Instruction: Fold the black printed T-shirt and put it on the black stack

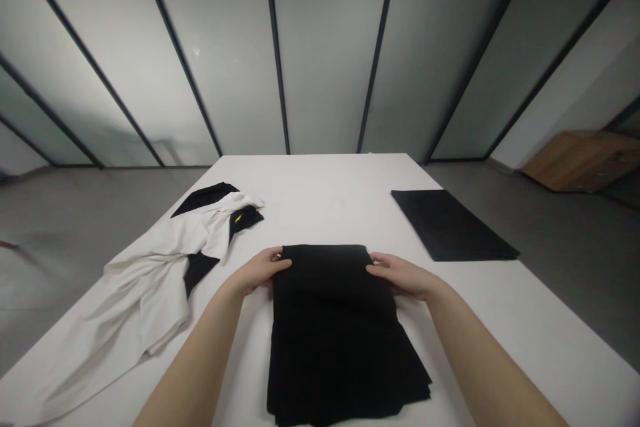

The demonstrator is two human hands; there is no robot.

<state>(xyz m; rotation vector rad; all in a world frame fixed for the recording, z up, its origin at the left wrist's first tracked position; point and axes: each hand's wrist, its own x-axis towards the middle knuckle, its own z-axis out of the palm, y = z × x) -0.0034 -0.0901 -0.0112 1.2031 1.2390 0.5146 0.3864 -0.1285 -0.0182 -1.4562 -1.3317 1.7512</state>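
Observation:
A folded black garment [335, 333] lies in front of me, its layered lower edges uneven toward the near side. My left hand [259, 270] grips its far left corner, thumb on top and fingers tucked at the side and beneath. At the far right corner, my right hand [403, 275] pinches the cloth the same way. The far end of the cloth looks slightly raised between both hands; I cannot tell how far it is off the table. The fingers under the fabric are partly hidden.
A crumpled white garment [155, 280] and black cloth with a yellow mark [245, 219] lie along the white table's [320, 207] left side. A flat black rectangular item [453, 225] rests at the right edge. Frosted glass panels [330, 47] stand behind; a wooden cabinet [583, 160] is far right.

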